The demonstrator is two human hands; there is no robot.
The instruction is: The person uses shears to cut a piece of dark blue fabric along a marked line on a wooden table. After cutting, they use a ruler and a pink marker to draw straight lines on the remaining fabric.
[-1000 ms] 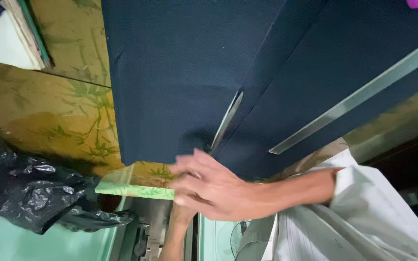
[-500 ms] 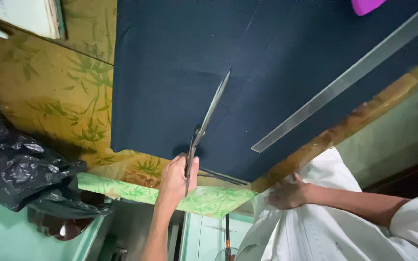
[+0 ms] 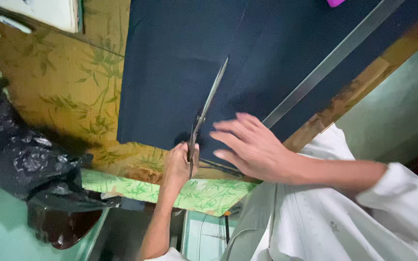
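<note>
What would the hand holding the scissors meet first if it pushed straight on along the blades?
The left hand holds the scissors pointing up across the dark cloth. Going straight on, it would meet only more cloth; the metal ruler lies off to the side, clear of that line, as far as this view shows.

Long metal scissors lie across a dark navy cloth spread flat on a table, blades closed and pointing away, handles at the cloth's near edge.

Fabric: dark navy, plain. Worktop: ochre with green bamboo-leaf print; front edge light green. Bag: black. Ruler: grey metal.
</note>
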